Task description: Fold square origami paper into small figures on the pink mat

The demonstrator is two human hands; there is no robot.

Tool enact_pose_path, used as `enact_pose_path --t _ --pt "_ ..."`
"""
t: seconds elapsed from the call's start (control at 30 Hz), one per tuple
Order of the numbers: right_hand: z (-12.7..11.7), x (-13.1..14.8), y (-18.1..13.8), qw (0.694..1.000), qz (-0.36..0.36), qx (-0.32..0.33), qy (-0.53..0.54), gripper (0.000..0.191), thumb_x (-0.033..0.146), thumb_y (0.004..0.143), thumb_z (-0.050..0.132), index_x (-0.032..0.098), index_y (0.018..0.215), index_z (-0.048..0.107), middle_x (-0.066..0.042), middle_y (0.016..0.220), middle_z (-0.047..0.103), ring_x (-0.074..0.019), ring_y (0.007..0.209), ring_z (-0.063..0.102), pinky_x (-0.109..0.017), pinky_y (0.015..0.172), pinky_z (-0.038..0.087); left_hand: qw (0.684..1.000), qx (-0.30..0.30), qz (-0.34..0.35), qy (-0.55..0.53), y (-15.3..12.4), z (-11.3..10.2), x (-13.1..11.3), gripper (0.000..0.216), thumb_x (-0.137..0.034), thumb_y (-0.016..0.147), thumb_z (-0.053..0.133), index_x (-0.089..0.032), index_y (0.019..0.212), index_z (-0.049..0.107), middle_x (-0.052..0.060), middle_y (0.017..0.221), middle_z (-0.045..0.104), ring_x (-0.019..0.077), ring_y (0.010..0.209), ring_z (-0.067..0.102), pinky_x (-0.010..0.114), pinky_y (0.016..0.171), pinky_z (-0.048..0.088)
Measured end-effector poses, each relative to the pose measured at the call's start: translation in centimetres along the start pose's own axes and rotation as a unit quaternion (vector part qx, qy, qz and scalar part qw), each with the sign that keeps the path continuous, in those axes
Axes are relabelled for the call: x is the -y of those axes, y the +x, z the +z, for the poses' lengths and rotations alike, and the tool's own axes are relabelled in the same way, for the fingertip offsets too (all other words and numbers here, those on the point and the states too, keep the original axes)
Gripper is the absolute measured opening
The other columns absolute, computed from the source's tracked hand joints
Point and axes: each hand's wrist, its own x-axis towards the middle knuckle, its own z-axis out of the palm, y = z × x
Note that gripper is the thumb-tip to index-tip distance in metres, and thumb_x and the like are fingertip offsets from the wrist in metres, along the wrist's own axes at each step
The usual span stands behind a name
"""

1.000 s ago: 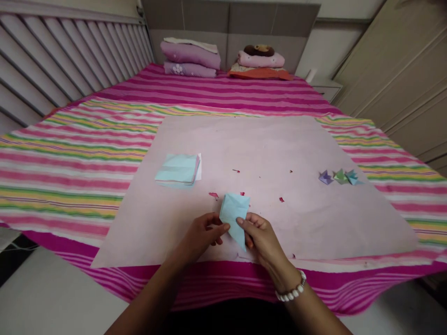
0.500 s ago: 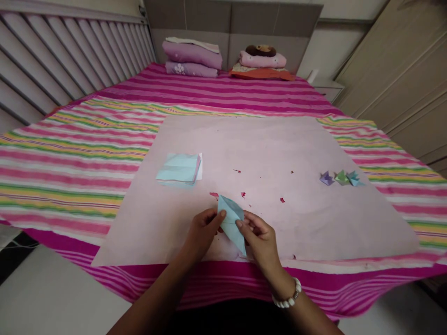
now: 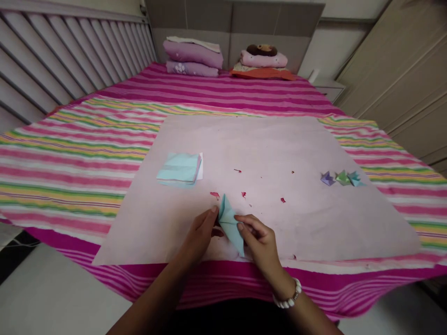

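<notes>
A folded light-blue sheet of origami paper point(image 3: 232, 231) is held upright at a slant near the front edge of the big pale sheet. My right hand point(image 3: 260, 238) pinches its right edge between thumb and fingers; a white bead bracelet circles that wrist. At the paper's left edge, my left hand point(image 3: 199, 232) has its thumb on the border, and its other fingers are partly hidden. The upper part of the paper bends into a narrow fold. Farther left lies a stack of square papers point(image 3: 179, 167), light blue on top.
The pale sheet point(image 3: 307, 144) covers the striped bed. Three small folded paper pieces, purple point(image 3: 327, 178), green point(image 3: 342, 177) and blue point(image 3: 355, 178), sit at right. Several red scraps point(image 3: 282, 200) are scattered around. Folded bedding point(image 3: 193, 56) stands by the headboard; a slatted rail point(image 3: 87, 56) runs left.
The blue paper has turned and its upper right flap has folded over, making it narrower. My left thumb has shifted up and left to the edge; my right fingers have moved onto the front.
</notes>
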Motion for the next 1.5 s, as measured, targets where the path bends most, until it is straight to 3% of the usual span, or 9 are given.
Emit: enact_pose_path --t 0.23,0.5,0.73,0.9,1.0,1.17,1.23,1.4,1.5 --pt "-0.1 -0.5 0.4 0.983 0.129 -0.047 0.12 0.02 0.036 0.071 0.075 0.023 0.085 0.075 -0.003 0.081 0.073 -0.0178 0.07 0.062 -0.03 0.065 0.048 0.998 0.048 -0.016 -0.028 -0.8 0.2 -0.8 0.046 -0.05 0.087 0.048 -0.011 0.098 0.068 0.013 0.095 0.067 0.0208 0.086 0.06 0.027 0.065 0.05" --pt "0.5 0.5 0.6 0.957 0.198 -0.07 0.198 0.025 0.034 0.06 0.082 0.022 0.081 0.076 -0.004 0.075 0.074 -0.019 0.066 0.063 -0.032 0.064 0.051 0.995 0.06 0.033 0.071 -1.2 0.3 -1.4 0.034 -0.038 0.076 0.067 -0.017 0.103 0.068 0.008 0.098 0.069 0.0203 0.088 0.06 0.028 0.069 0.05" --pt "0.8 -0.7 0.4 0.962 0.177 -0.049 0.201 0.022 0.033 0.064 0.079 0.022 0.082 0.076 -0.003 0.073 0.073 -0.0183 0.068 0.061 -0.032 0.069 0.049 0.987 -0.007 0.064 0.148 -0.9 0.4 -0.6 0.034 -0.035 0.074 0.069 -0.016 0.102 0.067 0.006 0.087 0.067 0.0175 0.076 0.059 0.027 0.065 0.048" --pt "0.5 -0.9 0.3 0.963 0.179 -0.008 0.201 0.017 0.028 0.071 0.069 0.021 0.085 0.076 -0.003 0.065 0.068 -0.0137 0.054 0.051 -0.03 0.06 0.045 0.982 -0.016 0.082 0.171 -1.0 0.2 -0.4 0.027 -0.033 0.077 0.063 -0.018 0.099 0.069 0.005 0.089 0.066 0.0171 0.077 0.059 0.025 0.064 0.046" --pt "0.3 -0.7 0.3 0.967 0.164 0.023 0.196 0.024 0.02 0.07 0.059 0.02 0.087 0.076 -0.001 0.056 0.063 -0.014 0.053 0.05 -0.028 0.057 0.043 0.985 -0.027 0.066 0.157 -0.7 0.0 -0.6 0.024 -0.036 0.076 0.063 -0.017 0.089 0.071 0.002 0.075 0.062 0.0153 0.068 0.055 0.024 0.059 0.044" --pt "0.0 -0.7 0.1 0.98 0.098 0.097 0.143 0.042 0.011 0.067 0.056 0.027 0.102 0.072 0.002 0.063 0.062 -0.0143 0.059 0.053 -0.027 0.057 0.044 0.989 -0.047 0.038 0.136 -0.3 -0.3 -1.0 0.023 -0.038 0.073 0.064 -0.016 0.072 0.069 -0.003 0.057 0.052 0.0122 0.055 0.047 0.023 0.052 0.038" --pt "-0.1 -0.7 0.0 0.983 0.078 0.112 0.124 0.041 0.011 0.069 0.059 0.029 0.103 0.071 0.002 0.067 0.063 -0.0134 0.06 0.053 -0.026 0.057 0.044 0.989 -0.046 0.034 0.134 -0.2 -0.5 -0.9 0.023 -0.039 0.074 0.064 -0.016 0.069 0.068 -0.003 0.056 0.05 0.0117 0.055 0.046 0.023 0.052 0.038" --pt "0.1 -0.4 -0.1 0.984 0.03 0.137 0.109 0.031 0.016 0.074 0.063 0.03 0.1 0.072 -0.003 0.105 0.064 -0.0128 0.073 0.057 -0.025 0.062 0.046 0.995 -0.029 0.006 0.095 0.0 -1.0 -0.4 0.025 -0.039 0.075 0.065 -0.015 0.07 0.065 -0.004 0.058 0.048 0.0104 0.056 0.044 0.022 0.053 0.037" --pt "0.2 -0.3 0.0 0.986 0.017 0.141 0.09 0.029 0.018 0.076 0.066 0.031 0.101 0.071 -0.004 0.107 0.063 -0.0127 0.073 0.056 -0.026 0.063 0.046 0.998 -0.021 -0.015 0.052 0.1 -1.2 -0.2 0.027 -0.041 0.075 0.065 -0.015 0.071 0.064 -0.003 0.061 0.05 0.0102 0.058 0.045 0.023 0.055 0.04"
